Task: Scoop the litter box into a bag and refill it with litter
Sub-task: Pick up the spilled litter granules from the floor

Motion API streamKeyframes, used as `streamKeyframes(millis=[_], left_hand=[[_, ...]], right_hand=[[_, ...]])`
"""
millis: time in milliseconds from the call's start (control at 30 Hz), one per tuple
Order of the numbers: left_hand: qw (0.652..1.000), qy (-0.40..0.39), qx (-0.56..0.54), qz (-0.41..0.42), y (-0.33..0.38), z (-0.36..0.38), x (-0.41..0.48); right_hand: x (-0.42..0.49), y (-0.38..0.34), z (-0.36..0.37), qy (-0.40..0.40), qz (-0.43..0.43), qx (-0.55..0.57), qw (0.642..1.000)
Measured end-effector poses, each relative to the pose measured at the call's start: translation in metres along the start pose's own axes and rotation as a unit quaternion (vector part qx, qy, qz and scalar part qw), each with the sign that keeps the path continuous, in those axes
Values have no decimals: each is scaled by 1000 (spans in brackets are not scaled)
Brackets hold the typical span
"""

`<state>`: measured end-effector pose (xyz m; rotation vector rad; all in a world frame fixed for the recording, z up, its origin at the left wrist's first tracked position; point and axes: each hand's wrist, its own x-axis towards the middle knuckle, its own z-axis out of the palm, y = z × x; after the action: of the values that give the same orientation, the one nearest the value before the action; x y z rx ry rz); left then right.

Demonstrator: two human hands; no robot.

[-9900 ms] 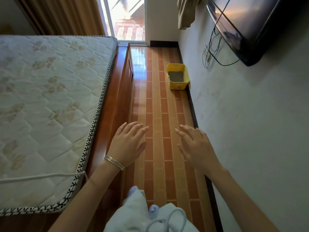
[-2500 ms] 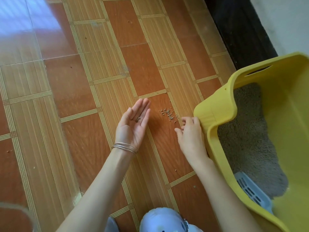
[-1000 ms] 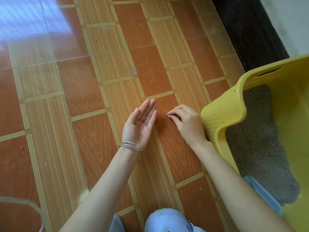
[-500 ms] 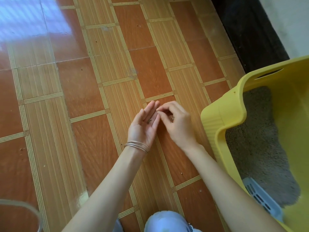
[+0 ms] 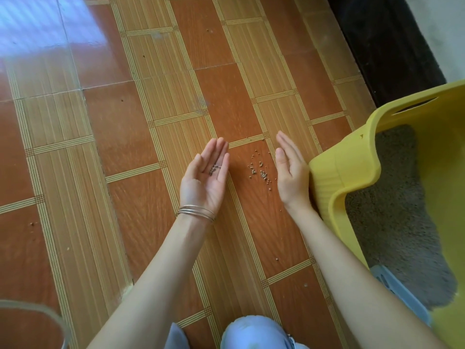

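A yellow litter box (image 5: 349, 167) stands on the tiled floor at the right, holding grey litter (image 5: 392, 212). A pale blue slotted scoop (image 5: 400, 295) lies in its near corner, partly behind my right forearm. Spilled litter pellets (image 5: 260, 171) lie scattered on the floor between my hands. My left hand (image 5: 206, 177) is palm up and cupped, with a few pellets resting on its fingers. My right hand (image 5: 289, 172) stands on its edge beside the box's front wall, fingers straight and together, empty.
A dark skirting board (image 5: 387, 46) and white wall run along the top right. A rounded rim of a clear container (image 5: 32, 313) shows at the bottom left. My knee in pale blue cloth (image 5: 254, 333) is at the bottom centre. A few stray pellets dot the tiles.
My right hand has pulled away from my left palm and moved right, now flat on edge next to the box. The pellets on the floor are uncovered again.
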<state>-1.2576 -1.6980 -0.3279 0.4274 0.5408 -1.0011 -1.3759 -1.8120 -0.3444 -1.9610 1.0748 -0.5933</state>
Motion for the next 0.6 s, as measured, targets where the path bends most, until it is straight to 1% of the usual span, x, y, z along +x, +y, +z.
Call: streamKeyframes(millis=[167,267,367,500,600], left_hand=[[1000,-8,11,11,10,-6,1],[1000,-17,23,11,11,-9,-1],[999,-19,25,12,12,-11,-4],[999,-18,24,15,13,-13,-7],[999,-15,27,11,13,-14,-9]], right_hand=[[14,-6,12,-81,-63,7,995],[16,-9,17,-109,-88,20,990],[5,-11,22,-115,-106,27,987],[-11,-16,25,-117,-92,58,987],[-21,-18,9,-72,-49,72,994]])
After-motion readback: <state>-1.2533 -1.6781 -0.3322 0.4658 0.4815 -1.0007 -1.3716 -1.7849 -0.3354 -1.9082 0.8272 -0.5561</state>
